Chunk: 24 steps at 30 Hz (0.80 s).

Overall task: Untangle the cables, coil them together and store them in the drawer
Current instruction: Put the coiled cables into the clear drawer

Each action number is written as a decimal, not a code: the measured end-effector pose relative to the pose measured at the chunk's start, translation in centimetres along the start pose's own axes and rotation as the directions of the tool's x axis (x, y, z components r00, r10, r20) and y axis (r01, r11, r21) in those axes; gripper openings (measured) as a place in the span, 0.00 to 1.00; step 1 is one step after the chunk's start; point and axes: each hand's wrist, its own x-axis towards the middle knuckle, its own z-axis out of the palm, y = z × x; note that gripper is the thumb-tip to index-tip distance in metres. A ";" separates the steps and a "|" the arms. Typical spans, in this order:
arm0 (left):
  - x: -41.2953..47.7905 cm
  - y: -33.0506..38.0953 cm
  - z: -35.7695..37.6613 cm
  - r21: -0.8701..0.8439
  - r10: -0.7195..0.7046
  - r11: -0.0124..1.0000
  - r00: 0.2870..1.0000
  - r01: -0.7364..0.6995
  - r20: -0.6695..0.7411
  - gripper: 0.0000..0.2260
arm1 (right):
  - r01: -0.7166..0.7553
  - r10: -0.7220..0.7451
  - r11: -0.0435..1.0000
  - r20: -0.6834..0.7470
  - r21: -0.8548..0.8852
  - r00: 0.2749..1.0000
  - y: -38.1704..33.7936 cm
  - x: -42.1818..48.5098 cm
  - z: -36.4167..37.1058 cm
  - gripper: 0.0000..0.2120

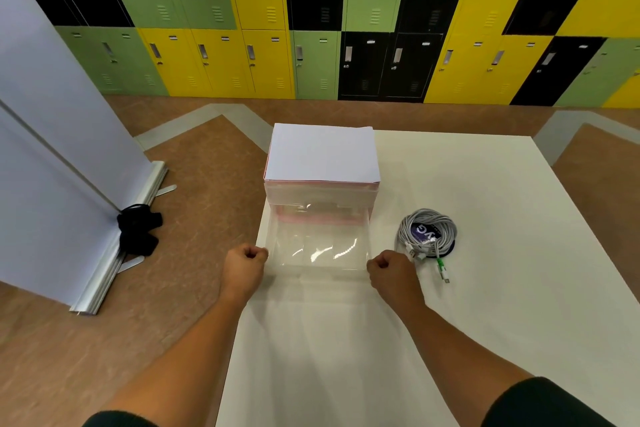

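Left hand (246, 258) and right hand (389, 265) each grip a front corner of the clear plastic drawer (318, 246), which stands open. The grey coiled cables (427, 230) lie on the white worktop (485, 288) just beside it. They look light and floppy, so it seems best to take the whole bundle.

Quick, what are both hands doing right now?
Left hand: fingers curled, gripping the clear drawer at its front left corner.
Right hand: fingers curled, gripping its front right corner.
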 end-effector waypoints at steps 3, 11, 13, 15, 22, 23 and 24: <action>0.0 0.0 -0.1 0.021 0.010 1.000 1.000 -0.010 -0.001 0.08 | 0.010 -0.010 1.000 0.006 0.004 1.000 0.0 0.0 -0.1 0.08; -1.0 1.5 0.0 0.165 0.199 0.969 0.976 -0.183 -0.085 0.07 | 0.026 -0.027 1.000 0.025 0.002 0.999 -0.5 0.3 -1.5 0.09; -1.4 3.2 0.6 0.138 0.296 0.948 0.954 -0.288 -0.040 0.03 | 0.017 -0.016 1.000 -0.011 0.024 1.000 -0.7 0.4 -2.6 0.09; -1.7 5.1 1.8 0.107 0.370 0.920 0.925 -0.378 0.088 0.02 | 0.011 -0.008 0.999 -0.042 0.052 0.999 -0.7 0.6 -4.0 0.09; -4.0 11.2 8.9 0.111 0.518 0.764 0.708 -0.635 0.480 0.05 | 0.105 -0.105 0.994 -0.104 0.002 0.989 -0.7 1.0 -8.8 0.10; -4.2 11.9 10.6 0.119 0.525 0.741 0.680 -0.661 0.512 0.05 | 0.113 -0.116 0.993 -0.125 -0.031 0.985 -0.3 1.6 -9.7 0.12; -4.3 12.5 11.9 0.135 0.527 0.714 0.654 -0.687 0.542 0.05 | 0.118 -0.124 0.992 -0.142 -0.055 0.982 0.1 2.1 -10.3 0.13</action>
